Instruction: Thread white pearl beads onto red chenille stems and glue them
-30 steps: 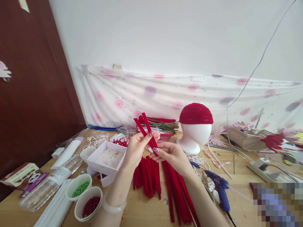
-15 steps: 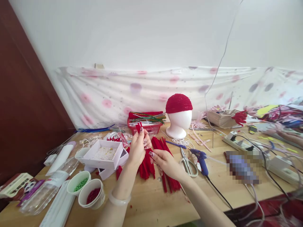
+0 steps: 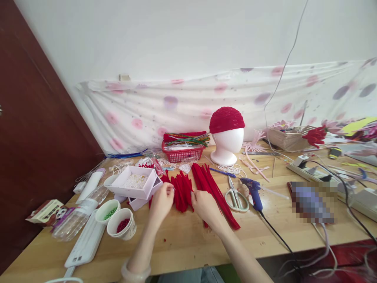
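Observation:
A pile of short red pipe cleaners [image 3: 182, 192] lies on the table between my two hands. My left hand [image 3: 162, 199] is at its left side, fingers curled in; anything between the fingertips is too small to make out. My right hand [image 3: 205, 207] touches the right side of the pile with closed fingers, mostly hidden behind the hand. Longer red pipe cleaners [image 3: 219, 196] lie in a bundle beside and partly under my right hand. Behind them a white foam head [image 3: 227, 143] stands upright, its crown wrapped with a red cap [image 3: 226, 119].
Scissors [image 3: 235, 198] and a blue glue gun [image 3: 252, 192] lie at right, near a power strip [image 3: 315, 173]. Left are a white box [image 3: 131, 192] of beads, two bead cups [image 3: 121, 224] and a plastic bottle [image 3: 79, 218]. Behind stands a red basket [image 3: 182, 154].
My left hand has come down from holding red pipe cleaners upright and now rests lower, left of the short pile. My right hand has moved slightly lower. The view has shifted.

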Demonstrator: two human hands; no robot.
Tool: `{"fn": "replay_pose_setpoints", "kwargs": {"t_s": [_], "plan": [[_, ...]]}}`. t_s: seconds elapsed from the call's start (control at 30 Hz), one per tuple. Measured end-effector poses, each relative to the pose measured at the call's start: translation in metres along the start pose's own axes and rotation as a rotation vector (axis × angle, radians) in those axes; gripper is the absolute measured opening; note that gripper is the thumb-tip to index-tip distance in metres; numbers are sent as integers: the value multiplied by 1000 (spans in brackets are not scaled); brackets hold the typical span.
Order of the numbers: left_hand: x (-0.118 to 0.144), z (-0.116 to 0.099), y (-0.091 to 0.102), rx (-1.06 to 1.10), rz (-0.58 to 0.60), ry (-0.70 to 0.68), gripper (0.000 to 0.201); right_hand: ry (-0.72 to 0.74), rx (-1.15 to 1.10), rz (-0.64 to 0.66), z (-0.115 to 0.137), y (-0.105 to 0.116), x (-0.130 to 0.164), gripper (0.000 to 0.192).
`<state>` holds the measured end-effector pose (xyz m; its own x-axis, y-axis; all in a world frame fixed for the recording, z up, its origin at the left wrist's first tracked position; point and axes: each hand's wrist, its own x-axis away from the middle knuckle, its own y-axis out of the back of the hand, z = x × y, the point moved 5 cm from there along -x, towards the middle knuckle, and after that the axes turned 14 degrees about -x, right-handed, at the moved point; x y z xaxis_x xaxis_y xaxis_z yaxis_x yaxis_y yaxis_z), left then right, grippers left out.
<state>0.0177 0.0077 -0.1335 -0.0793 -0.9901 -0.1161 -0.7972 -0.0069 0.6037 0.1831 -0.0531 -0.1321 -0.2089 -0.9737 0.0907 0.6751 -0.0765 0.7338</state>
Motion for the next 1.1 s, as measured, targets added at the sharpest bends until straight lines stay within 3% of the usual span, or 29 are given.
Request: {"fn": "replay_pose_setpoints", "kwargs": {"t_s": [0.17, 0.37, 0.57, 0.8, 0.9, 1.0, 1.1], "plan": [[33, 6, -31, -274, 32, 24, 27, -32, 78, 80, 3, -9, -11, 27], [12, 2, -42, -439, 97, 56, 31, -76, 62, 16, 2, -1, -35, 29], [-6, 0, -53, -415, 197, 45, 31, -104, -27, 86, 4, -15, -56, 35], [-8, 8, -64, -306, 203, 27, 33, -108, -41, 108, -9, -16, -60, 36], [-1, 4, -57, -317, 192, -19, 29, -89, -8, 83, -11, -21, -61, 34], [14, 1, -34, -403, 133, -53, 16, -69, 32, 19, -13, -25, -60, 32], [28, 4, -10, -553, 49, 8, 21, -30, 66, -90, -12, -26, -58, 38]]}}
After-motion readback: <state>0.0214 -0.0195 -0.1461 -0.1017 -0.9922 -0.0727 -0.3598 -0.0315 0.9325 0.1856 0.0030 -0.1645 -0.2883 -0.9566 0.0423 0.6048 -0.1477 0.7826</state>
